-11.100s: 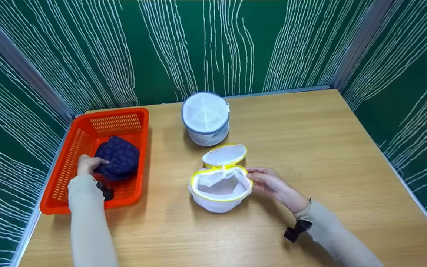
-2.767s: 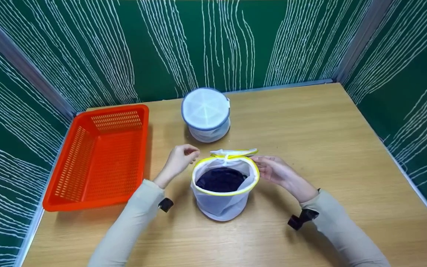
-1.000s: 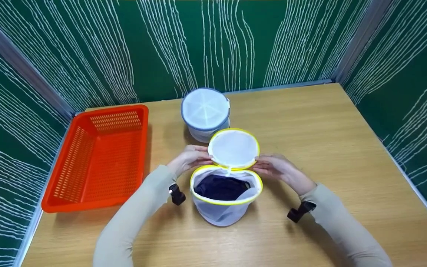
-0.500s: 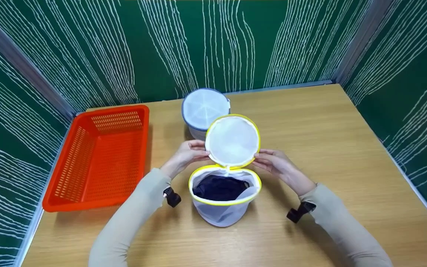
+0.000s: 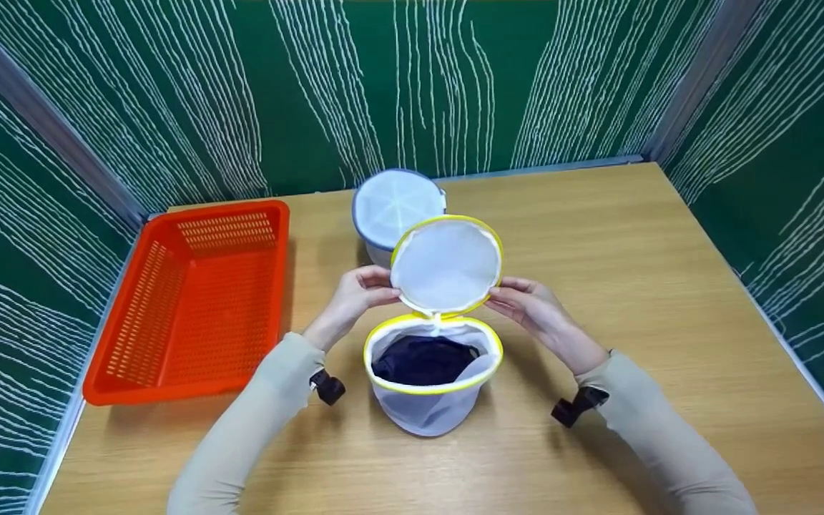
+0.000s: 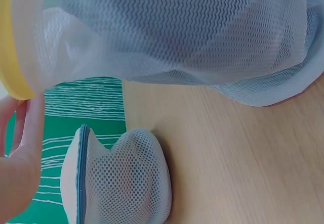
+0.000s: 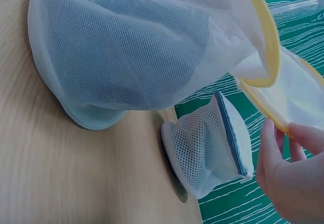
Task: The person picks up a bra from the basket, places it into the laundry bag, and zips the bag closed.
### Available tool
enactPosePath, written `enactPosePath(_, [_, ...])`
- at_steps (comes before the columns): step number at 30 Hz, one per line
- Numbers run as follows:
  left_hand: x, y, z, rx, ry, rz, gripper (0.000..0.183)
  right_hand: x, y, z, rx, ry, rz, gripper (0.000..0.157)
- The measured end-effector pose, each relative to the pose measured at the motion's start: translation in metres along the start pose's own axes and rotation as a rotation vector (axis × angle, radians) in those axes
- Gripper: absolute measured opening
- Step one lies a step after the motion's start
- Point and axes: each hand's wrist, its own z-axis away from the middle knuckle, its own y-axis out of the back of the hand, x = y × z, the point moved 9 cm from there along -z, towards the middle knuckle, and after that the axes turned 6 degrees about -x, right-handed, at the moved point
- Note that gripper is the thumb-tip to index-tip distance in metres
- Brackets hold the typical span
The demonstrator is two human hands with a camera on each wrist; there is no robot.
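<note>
A white mesh laundry bag with a yellow zip rim stands upright on the table, its mouth uncovered. Dark navy cloth lies inside it and shows through the mesh in both wrist views. The bag's round lid is raised behind the mouth, joined at the back. My left hand pinches the lid's left edge between thumb and fingers. On the opposite edge, my right hand pinches the yellow rim, which the right wrist view also shows.
Behind the lid stands a second mesh bag with a blue rim, closed and partly hidden. An orange plastic basket sits at the left of the wooden table. Green walls with white lines enclose the back and sides.
The navy cloth has gone from the orange basket into the yellow-rimmed bag. My left hand came over to the lid; both hands have since tilted it up from lying back.
</note>
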Motion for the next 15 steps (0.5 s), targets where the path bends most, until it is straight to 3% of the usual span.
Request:
enactPosePath(7, [0.008, 0.003, 0.004, 0.032, -0.066, -0.053, 0.018, -0.006, -0.005, 0.001, -0.012, 0.039, -0.008, 0.028])
enactPosePath(15, [0.017, 0.007, 0.012, 0.077, -0.142, -0.204, 0.017, -0.012, -0.01, 0.001, -0.047, 0.1, 0.067, 0.029])
